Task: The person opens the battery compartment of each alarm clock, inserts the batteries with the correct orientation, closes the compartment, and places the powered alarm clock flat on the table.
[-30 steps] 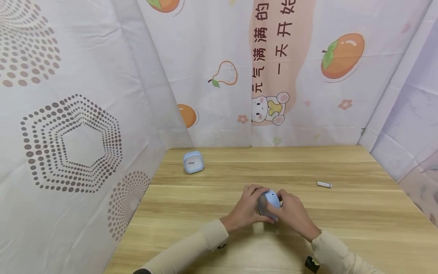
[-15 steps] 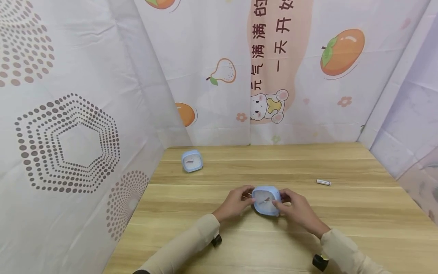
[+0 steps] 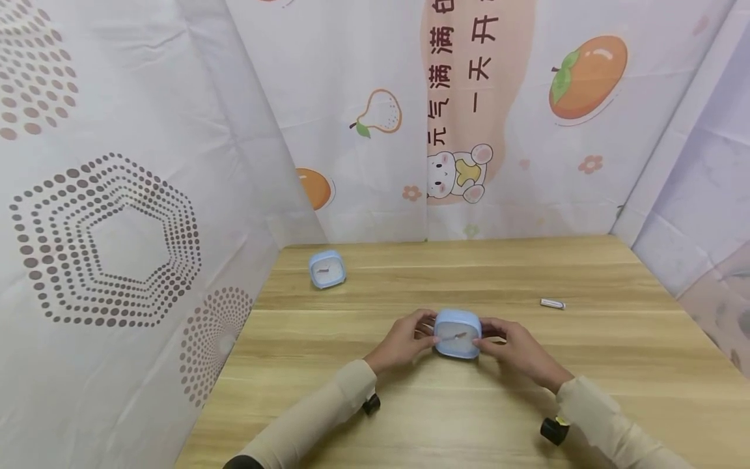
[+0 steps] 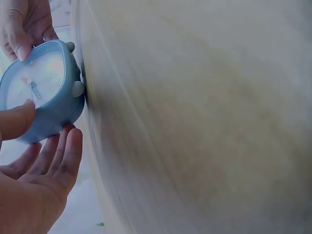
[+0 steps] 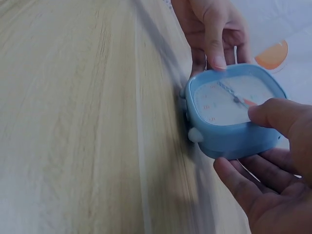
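Note:
Between my hands a light-blue alarm clock point(image 3: 457, 335) stands at the middle of the table, its dial facing me. My left hand point(image 3: 404, 339) grips its left side, thumb on the front rim and fingers round toward the back. On the opposite side my right hand point(image 3: 518, 345) holds it the same way. In the left wrist view, small pale feet show on the underside of the clock point(image 4: 53, 114), close to the tabletop. The right wrist view shows the right thumb point(image 5: 278, 114) on the clear front of the clock point(image 5: 234, 139).
A second light-blue clock point(image 3: 327, 269) stands at the back left of the wooden table point(image 3: 363, 299). To the right lies a small white cylinder point(image 3: 553, 303), perhaps a battery. Printed curtains point(image 3: 351, 215) hang behind and at both sides.
The clock has gone from tilted in both hands to upright, dial toward me. Both hands have shifted to its sides. The head view has tipped slightly downward.

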`<action>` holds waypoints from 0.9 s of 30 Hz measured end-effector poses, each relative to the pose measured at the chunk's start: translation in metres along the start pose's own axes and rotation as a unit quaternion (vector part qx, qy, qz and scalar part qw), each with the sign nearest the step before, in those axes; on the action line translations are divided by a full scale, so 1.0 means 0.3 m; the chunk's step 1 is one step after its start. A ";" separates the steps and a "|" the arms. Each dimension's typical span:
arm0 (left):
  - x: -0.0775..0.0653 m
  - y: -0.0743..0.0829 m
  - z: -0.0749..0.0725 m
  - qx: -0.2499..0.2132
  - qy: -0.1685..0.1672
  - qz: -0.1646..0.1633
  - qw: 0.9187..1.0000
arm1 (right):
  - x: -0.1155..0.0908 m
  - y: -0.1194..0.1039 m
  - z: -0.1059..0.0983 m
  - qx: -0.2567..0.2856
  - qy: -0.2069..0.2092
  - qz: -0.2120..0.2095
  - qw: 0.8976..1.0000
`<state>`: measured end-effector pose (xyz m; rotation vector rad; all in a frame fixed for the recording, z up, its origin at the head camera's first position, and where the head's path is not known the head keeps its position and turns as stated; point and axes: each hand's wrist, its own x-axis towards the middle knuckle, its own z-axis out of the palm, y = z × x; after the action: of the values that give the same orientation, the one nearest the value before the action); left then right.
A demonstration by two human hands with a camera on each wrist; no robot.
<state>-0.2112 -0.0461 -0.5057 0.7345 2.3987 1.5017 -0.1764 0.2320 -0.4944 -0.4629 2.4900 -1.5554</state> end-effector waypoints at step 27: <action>-0.010 0.025 -0.013 0.051 -0.055 -0.040 0.996 | 0.001 -0.006 0.000 -0.011 -0.001 0.000 1.000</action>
<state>-0.2082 -0.0480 -0.4974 0.7151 2.4064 1.2817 -0.1764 0.2313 -0.4928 -0.4676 2.5086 -1.5284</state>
